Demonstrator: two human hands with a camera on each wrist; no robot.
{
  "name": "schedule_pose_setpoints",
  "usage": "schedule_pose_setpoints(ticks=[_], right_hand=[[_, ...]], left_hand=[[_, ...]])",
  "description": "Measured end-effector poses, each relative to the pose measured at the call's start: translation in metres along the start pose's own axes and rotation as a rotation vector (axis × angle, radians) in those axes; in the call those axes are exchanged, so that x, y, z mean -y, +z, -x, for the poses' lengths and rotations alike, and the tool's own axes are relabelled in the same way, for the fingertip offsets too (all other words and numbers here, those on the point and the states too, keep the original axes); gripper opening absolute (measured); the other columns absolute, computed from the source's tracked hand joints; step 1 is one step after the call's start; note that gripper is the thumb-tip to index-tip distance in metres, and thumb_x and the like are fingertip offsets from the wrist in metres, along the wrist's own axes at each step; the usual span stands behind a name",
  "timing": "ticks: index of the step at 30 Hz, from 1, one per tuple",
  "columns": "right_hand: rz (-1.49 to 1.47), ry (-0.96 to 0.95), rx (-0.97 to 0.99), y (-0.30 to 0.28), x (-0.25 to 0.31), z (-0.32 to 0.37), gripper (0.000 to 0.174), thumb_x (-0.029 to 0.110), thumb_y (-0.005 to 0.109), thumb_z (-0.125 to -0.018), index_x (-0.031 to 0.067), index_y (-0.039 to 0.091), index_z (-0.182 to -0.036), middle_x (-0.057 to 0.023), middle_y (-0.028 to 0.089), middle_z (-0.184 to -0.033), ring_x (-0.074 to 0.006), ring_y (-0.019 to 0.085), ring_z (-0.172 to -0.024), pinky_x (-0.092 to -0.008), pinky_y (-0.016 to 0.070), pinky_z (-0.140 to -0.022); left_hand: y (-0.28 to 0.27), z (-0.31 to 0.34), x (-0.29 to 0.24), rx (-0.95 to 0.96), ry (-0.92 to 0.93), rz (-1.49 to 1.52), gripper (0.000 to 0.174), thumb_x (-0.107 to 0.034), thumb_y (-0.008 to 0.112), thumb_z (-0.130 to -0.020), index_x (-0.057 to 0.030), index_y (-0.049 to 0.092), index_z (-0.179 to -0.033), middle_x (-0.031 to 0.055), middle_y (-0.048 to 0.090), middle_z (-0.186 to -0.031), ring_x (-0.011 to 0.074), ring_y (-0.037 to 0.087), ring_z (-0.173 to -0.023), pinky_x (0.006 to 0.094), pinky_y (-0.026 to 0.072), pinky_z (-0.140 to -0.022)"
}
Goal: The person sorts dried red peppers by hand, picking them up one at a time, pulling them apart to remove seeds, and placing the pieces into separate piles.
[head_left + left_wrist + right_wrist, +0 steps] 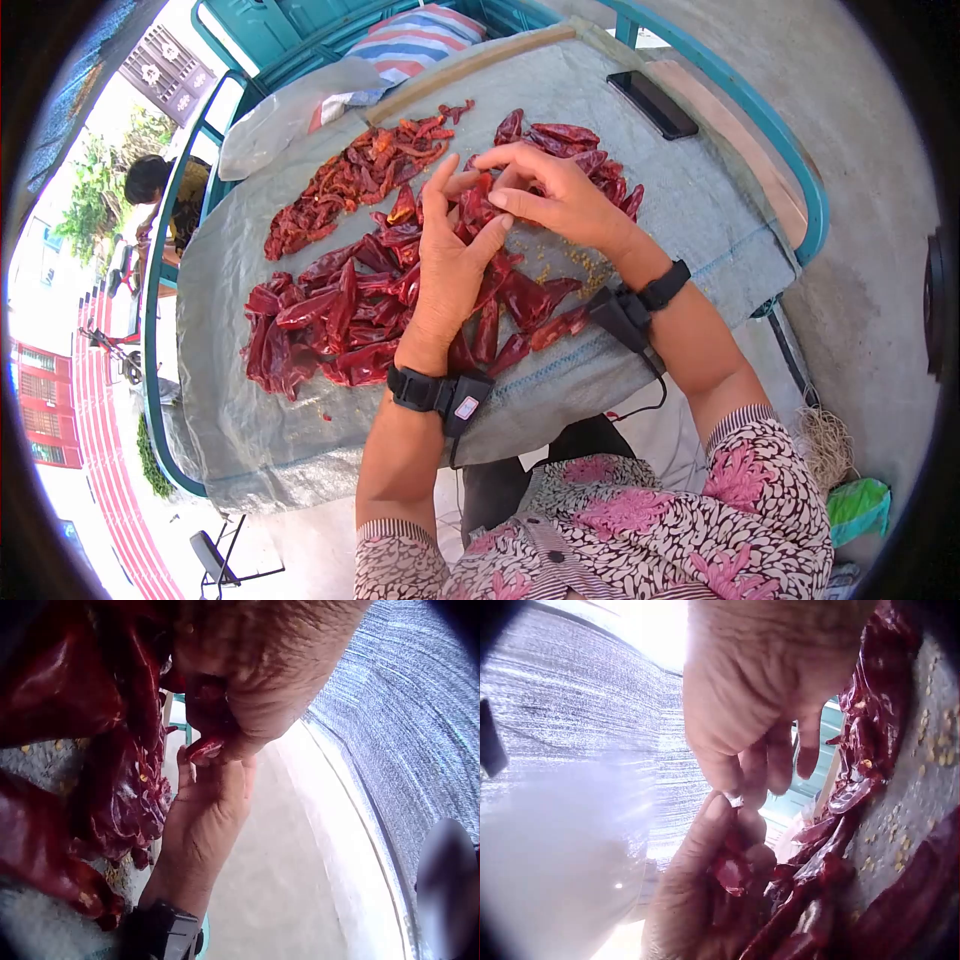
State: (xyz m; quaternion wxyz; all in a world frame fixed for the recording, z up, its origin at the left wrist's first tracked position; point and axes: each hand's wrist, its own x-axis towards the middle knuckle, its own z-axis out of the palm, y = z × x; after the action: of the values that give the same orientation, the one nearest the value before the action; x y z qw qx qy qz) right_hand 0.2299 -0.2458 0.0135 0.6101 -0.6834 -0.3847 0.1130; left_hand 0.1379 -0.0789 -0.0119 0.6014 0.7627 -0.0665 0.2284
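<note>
Over the pile, my left hand (450, 265) grips a dried red chili pepper (474, 207). My right hand (570, 203) meets it from the other side, thumb and index finger pinching the pepper's end. Seen from the right wrist, the pepper (731, 874) shows dark red inside the curled left fingers, with a small pale bit (736, 800) at the right fingertips. The left wrist view has a red tip of the pepper (206, 750) between the two hands; the rest is hidden by fingers. Whole dried chilies (345, 310) lie below and left of the hands.
Smaller, torn chili pieces (365, 170) form a heap at the far left, and more whole chilies (565, 140) lie beyond the right hand. Yellow seeds (570, 262) dot the grey sheet (690, 215). A phone (652, 104) lies far right, inside the teal rail (740, 95).
</note>
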Motion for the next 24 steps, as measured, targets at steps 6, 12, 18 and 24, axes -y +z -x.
schedule_pose_setpoints(ticks=[6,12,18,24], right_hand=[[0.027,-0.065,0.061,-0.001,-0.010,-0.003,0.035,0.007,0.070,-0.095,0.0042,0.066,-0.129,-0.0009,0.069,-0.113,-0.0089,0.062,-0.096,-0.0281,0.0524,-0.089],[-0.019,-0.048,0.072,-0.002,-0.014,-0.005,0.035,0.006,0.070,-0.094,0.0045,0.066,-0.129,-0.0005,0.067,-0.113,-0.0074,0.060,-0.094,-0.0266,0.0514,-0.089],[-0.127,-0.073,-0.202,-0.011,-0.018,-0.005,0.033,0.005,0.066,-0.095,0.0065,0.068,-0.128,-0.0015,0.064,-0.103,-0.0082,0.060,-0.087,-0.0254,0.0510,-0.080],[0.246,-0.168,-0.549,-0.022,-0.017,-0.002,0.036,0.010,0.066,-0.093,0.0077,0.066,-0.129,-0.0020,0.066,-0.095,-0.0091,0.060,-0.080,-0.0273,0.0502,-0.072]], left_hand=[[0.003,0.001,0.007,0.071,-0.010,-0.032,0.089,-0.001,0.081,-0.086,-0.0127,0.034,-0.161,0.0147,0.052,-0.147,0.0235,0.052,-0.134,0.0383,0.0447,-0.113],[0.002,0.000,0.008,0.090,0.014,-0.087,0.094,0.001,0.083,-0.082,-0.0117,0.034,-0.161,0.0164,0.052,-0.147,0.0243,0.053,-0.133,0.0384,0.0469,-0.111],[0.002,0.001,0.005,0.109,-0.104,0.052,0.085,0.004,0.078,-0.087,-0.0076,0.035,-0.159,0.0129,0.054,-0.141,0.0195,0.060,-0.122,0.0324,0.0529,-0.100],[0.001,-0.002,0.005,0.089,-0.197,0.155,0.067,0.002,0.071,-0.095,-0.0032,0.040,-0.154,0.0080,0.056,-0.128,0.0107,0.062,-0.101,0.0261,0.0534,-0.090]])
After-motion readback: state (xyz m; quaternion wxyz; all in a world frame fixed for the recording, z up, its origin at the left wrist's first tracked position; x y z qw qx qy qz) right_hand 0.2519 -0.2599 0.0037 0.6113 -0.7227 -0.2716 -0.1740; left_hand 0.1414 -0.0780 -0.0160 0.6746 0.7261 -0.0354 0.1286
